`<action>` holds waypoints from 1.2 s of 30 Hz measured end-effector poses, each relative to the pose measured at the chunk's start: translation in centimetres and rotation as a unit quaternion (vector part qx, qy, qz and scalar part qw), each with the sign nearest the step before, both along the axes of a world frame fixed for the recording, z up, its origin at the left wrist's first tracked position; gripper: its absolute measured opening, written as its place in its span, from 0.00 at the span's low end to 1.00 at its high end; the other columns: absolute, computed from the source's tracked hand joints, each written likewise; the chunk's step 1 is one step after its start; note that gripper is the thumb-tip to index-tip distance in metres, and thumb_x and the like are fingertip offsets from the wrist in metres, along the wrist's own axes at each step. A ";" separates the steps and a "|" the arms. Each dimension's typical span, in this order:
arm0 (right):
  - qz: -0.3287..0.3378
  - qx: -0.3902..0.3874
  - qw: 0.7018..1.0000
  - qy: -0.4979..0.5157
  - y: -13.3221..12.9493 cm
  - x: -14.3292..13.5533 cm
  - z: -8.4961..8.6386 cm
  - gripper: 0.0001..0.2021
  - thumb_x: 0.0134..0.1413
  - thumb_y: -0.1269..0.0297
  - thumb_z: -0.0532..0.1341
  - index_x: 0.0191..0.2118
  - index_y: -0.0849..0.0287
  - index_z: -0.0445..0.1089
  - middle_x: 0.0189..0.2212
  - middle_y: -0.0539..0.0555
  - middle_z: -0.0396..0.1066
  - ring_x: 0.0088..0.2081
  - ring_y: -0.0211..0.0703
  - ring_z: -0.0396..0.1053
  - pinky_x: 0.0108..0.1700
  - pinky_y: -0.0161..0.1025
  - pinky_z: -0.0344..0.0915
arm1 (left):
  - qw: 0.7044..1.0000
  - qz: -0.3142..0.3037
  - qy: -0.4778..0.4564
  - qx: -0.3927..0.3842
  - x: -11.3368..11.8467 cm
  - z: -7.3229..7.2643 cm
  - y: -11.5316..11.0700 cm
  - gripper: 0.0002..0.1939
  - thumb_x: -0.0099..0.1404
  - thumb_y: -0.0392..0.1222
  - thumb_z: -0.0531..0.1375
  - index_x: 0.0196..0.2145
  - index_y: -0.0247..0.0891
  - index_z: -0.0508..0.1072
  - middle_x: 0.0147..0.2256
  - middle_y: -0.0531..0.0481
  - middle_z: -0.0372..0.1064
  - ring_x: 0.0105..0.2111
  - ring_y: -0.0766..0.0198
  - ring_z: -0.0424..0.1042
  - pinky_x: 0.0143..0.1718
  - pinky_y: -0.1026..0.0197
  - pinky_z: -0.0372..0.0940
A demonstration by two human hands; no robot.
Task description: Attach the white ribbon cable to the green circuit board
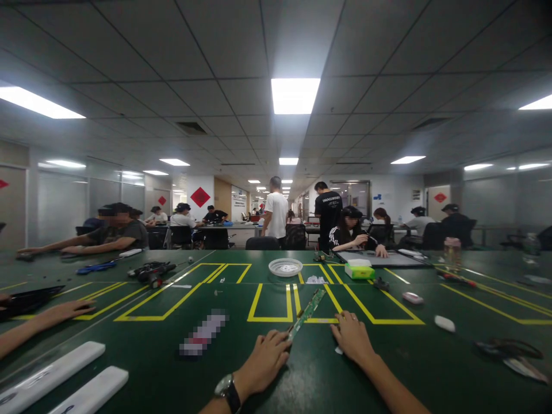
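Resting on a dark green table [388,356] marked with yellow tape outlines, two bare hands sit at about six o'clock in a head-worn camera view of a large open workroom. The left hand [264,361], with a watch [228,392] on its wrist, lies loosely curled with its fingertips at the near end of a long, narrow green circuit strip [307,313]; whether it pinches the strip or only touches it cannot be told. The right hand [351,336] lies flat, palm down and fingers closed together, just to the right of the strip and holding nothing, with a small white bit [338,349] peeking out beside it. The strip runs from the left fingertips toward twelve o'clock, tilted slightly right, crossing a yellow line. Judging by this, the work on the strip looks barely begun or paused: no tool is in either hand, and the strip lies whole on the table. Farther off at twelve o'clock stand a white perforated dish [285,267] and, toward one o'clock, a green and white box [359,270]. At ten o'clock lies a black and red power screwdriver [150,271]. At eight o'clock lie two long white bars [69,379], and above them, at nine o'clock, another person's hand [64,311] rests on the table. At three o'clock are small white oval pieces [444,323]. Other people work at tables in the distance.
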State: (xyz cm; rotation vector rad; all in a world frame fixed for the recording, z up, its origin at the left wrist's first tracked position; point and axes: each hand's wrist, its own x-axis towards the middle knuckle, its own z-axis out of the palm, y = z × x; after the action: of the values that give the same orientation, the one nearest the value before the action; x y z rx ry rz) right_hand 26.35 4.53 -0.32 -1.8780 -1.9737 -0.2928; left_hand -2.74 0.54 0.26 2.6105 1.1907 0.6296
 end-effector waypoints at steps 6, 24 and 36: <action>0.002 -0.040 0.999 0.014 -0.3 0.7 0.4 0.15 0.56 0.60 0.52 0.38 0.61 0.72 0.41 0.64 0.67 0.47 0.55 0.63 0.43 0.46 0.59 | 0.996 -0.074 -0.028 0.027 1.1 0.9 -1.5 0.26 0.71 0.50 0.39 0.30 0.39 0.72 0.31 0.48 0.67 0.34 0.62 0.63 0.39 0.61 0.55; 0.195 -0.093 0.964 0.155 -1.4 -3.3 0.1 0.14 0.47 0.62 0.60 0.42 0.57 0.70 0.38 0.54 0.73 0.40 0.45 0.68 0.39 0.35 0.57 | 1.000 -0.005 0.004 0.002 1.7 0.6 -2.3 0.15 0.61 0.49 0.58 0.46 0.47 0.68 0.51 0.48 0.62 0.52 0.52 0.57 0.51 0.50 0.52; 0.252 -0.066 0.920 0.291 -2.1 -5.4 0.1 0.13 0.43 0.67 0.61 0.39 0.57 0.73 0.31 0.51 0.73 0.33 0.42 0.67 0.36 0.35 0.58 | 0.862 -0.034 -0.410 -0.297 3.1 -1.7 0.0 0.32 0.46 0.26 0.58 0.51 0.38 0.61 0.36 0.51 0.66 0.35 0.64 0.68 0.32 0.66 0.59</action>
State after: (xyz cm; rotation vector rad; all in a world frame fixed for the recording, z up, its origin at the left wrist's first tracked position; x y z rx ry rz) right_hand 20.94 2.40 -0.25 -1.2407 -1.9688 0.5027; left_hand 0.33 0.59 -1.46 1.5761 0.8112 1.0124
